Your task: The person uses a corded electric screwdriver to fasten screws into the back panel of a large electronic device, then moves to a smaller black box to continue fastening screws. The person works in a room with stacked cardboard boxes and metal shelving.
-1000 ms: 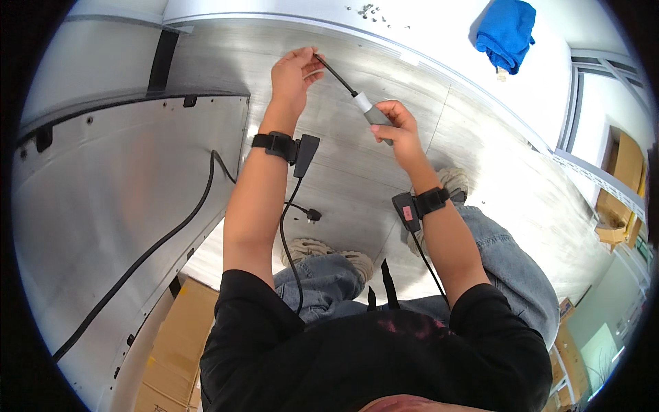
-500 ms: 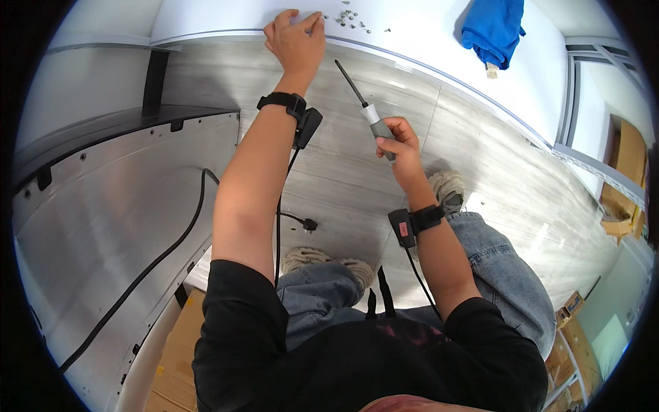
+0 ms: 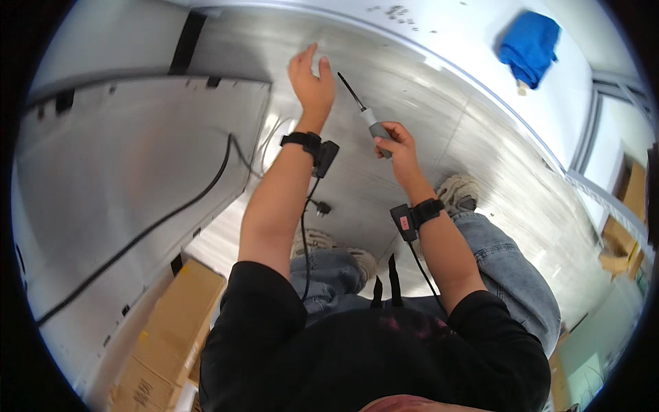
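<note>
My right hand (image 3: 397, 150) is wrapped round the grey handle of a screwdriver (image 3: 379, 130). The thin dark shaft points up and to the left, and its tip touches nothing. To the left of that tip, my left hand (image 3: 313, 84) hangs over the floor with thumb and forefinger apart. I see nothing in its grasp. Beyond both hands, several small screws (image 3: 398, 12) lie scattered on a white tabletop (image 3: 467, 38), slightly blurred. Each wrist wears a black strap with a small box and a cable.
A blue cloth bundle (image 3: 528, 48) lies on the tabletop's right part. At left stands a large metal panel (image 3: 137, 158) with a black cord (image 3: 171, 220) across it. A plug (image 3: 322, 208) is near my feet. Below the panel sits a cardboard box (image 3: 165, 329).
My left hand has come away from the screws and the table edge, back toward me, and its fingers have spread. The screwdriver stays in my right hand. The view has shifted.
</note>
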`<state>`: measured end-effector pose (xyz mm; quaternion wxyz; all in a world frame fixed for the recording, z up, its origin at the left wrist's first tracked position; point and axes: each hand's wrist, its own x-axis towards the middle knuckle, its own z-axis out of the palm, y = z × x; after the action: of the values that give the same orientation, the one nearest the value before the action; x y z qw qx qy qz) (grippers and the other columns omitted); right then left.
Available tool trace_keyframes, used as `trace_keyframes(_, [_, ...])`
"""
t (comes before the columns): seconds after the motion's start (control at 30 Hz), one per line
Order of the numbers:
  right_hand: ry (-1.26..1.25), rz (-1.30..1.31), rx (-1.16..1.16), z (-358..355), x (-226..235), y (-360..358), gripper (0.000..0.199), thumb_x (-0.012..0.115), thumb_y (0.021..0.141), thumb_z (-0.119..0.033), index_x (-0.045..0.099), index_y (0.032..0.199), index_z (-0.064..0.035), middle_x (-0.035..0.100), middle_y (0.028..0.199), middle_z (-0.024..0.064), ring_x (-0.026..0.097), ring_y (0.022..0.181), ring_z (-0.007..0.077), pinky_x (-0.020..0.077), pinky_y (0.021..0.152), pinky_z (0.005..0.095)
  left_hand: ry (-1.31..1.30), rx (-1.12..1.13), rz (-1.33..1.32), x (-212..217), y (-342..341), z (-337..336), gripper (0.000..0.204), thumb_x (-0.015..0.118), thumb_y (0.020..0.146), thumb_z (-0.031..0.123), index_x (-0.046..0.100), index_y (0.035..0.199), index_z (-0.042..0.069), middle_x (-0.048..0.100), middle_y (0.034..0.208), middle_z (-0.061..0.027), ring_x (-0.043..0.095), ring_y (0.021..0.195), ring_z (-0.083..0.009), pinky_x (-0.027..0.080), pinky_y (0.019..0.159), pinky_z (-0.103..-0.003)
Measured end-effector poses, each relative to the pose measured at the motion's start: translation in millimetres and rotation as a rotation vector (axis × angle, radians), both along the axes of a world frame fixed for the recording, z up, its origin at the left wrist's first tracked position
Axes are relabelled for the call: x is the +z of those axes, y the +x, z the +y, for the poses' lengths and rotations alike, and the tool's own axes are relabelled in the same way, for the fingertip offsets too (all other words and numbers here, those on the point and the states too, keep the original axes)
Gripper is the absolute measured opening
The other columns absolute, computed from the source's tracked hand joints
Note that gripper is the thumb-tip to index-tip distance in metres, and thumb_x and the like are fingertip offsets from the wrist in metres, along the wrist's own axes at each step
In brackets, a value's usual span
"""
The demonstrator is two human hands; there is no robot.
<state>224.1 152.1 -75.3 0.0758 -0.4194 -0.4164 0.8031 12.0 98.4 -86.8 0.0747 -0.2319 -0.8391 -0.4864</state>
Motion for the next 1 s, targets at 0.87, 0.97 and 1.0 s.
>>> trace_keyframes(0.87, [-0.055,-0.212,0.891,-158,-29,-36,0.041,0.053,0.093,-0.024,0.045,0.128,-0.0059,0.057,0.104,0.011,0.06,0.067,0.0138,0.0447,0.05,0.027,0.561,0.78,-1.124,-51,64,-259,0.007,0.051,0.092,0.013,0.054,0.097,0.009,0.065,0.081,-0.0076,0.062,0.064,-0.019,0.048,0.054,-0.031])
trace_keyframes(0.97, [-0.047,-0.177,0.851,-163,-34,-35,0.041,0.053,0.092,-0.026,0.047,0.127,-0.0048,0.058,0.101,0.0131,0.061,0.061,0.0144,0.0449,0.049,0.0282,0.581,0.768,-1.11,-54,61,-263,0.007,0.055,0.09,0.015,0.055,0.095,0.01,0.064,0.079,-0.0051,0.061,0.063,-0.0174,0.047,0.054,-0.029])
trace_keyframes(1.0, [-0.055,-0.183,0.844,-165,-33,-36,0.041,0.052,0.093,-0.027,0.046,0.128,-0.0048,0.058,0.101,0.0132,0.061,0.061,0.0145,0.045,0.049,0.0281,0.594,0.775,-1.098,-55,60,-264,0.008,0.057,0.09,0.015,0.056,0.095,0.01,0.064,0.079,-0.0043,0.06,0.062,-0.0168,0.046,0.054,-0.029])
